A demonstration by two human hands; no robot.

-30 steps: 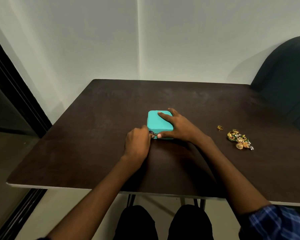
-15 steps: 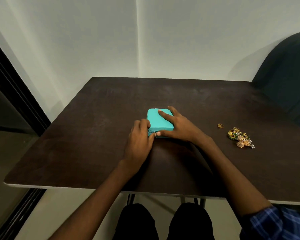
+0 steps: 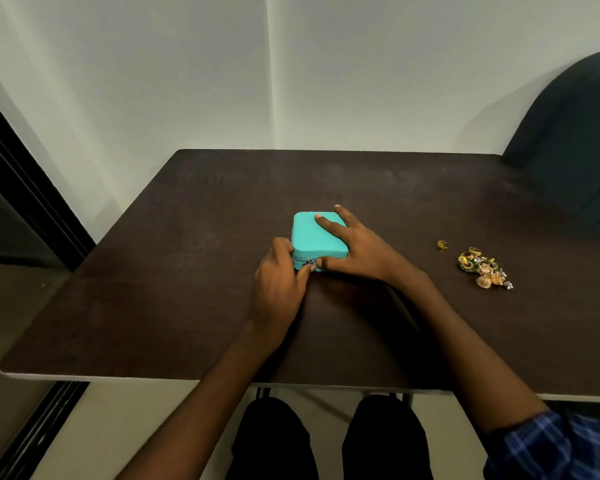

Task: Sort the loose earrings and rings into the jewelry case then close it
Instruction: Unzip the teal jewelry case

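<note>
left hand (image 3: 278, 282): fingers curled at the near left corner of the jewelry case (image 3: 317, 239), fingertips pinching the small metal zipper pull (image 3: 310, 261). right hand (image 3: 355, 249): fingers spread flat across the lid, thumb against the near side wall, pressing down, nothing enclosed

jewelry case: teal, square, lid down, near the middle of the dark table (image 3: 187, 271), apparently still zipped. loose earrings and rings (image 3: 482, 268): a gold and green heap well to the right of the case, one small gold piece (image 3: 442, 244) lying just apart from it

step in hand, as judged: unzipping the case. do it well by keeping the flat hand's weight on the lid so the case does not slide or turn, and drawing the pull along the seam in line with the teeth, easing round each corner rather than yanking

not made out: how far the zip has run; the case's far side; its compartments; the count of pieces in the heap, too tangled and small to separate
</note>
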